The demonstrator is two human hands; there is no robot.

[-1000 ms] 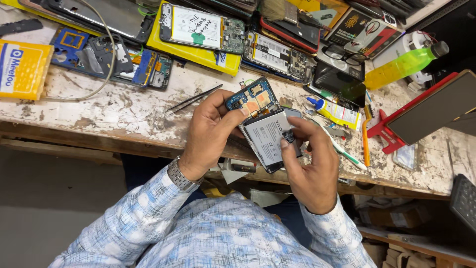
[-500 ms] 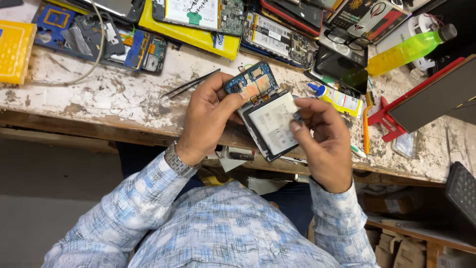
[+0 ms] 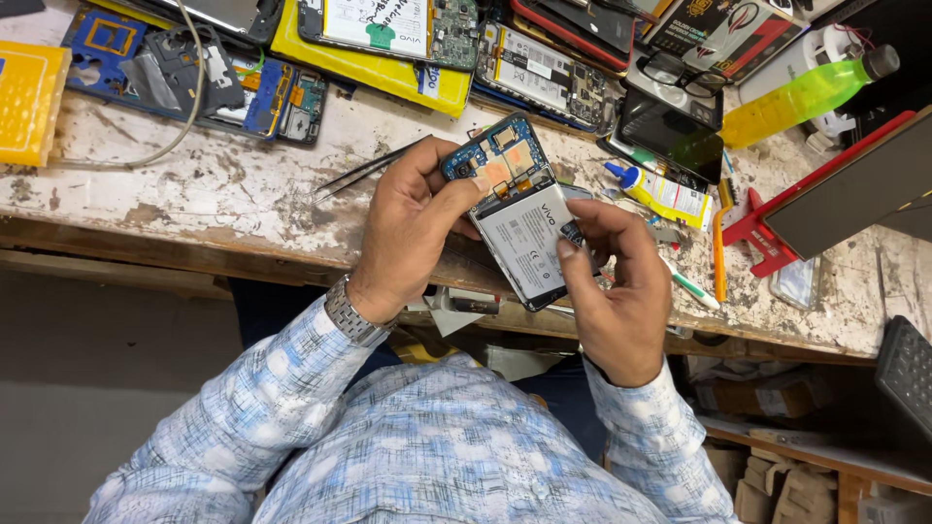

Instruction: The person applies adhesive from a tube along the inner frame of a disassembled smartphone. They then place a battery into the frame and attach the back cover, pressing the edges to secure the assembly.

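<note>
Raised slightly, opened phone sits between left hand and right hand.

Bright, even light is falling on a sharp top-down view.

Soft shadows are gathering under the workbench edge toward seven o'clock, where the floor is going dim. Glare is catching the green bottle at two o'clock. The shirt at six o'clock is looking slightly soft, and edges are bending a little.

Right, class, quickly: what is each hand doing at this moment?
Left hand: closed on the top end of the opened phone.
Right hand: gripping the phone's right edge, thumb on its white battery.
</note>
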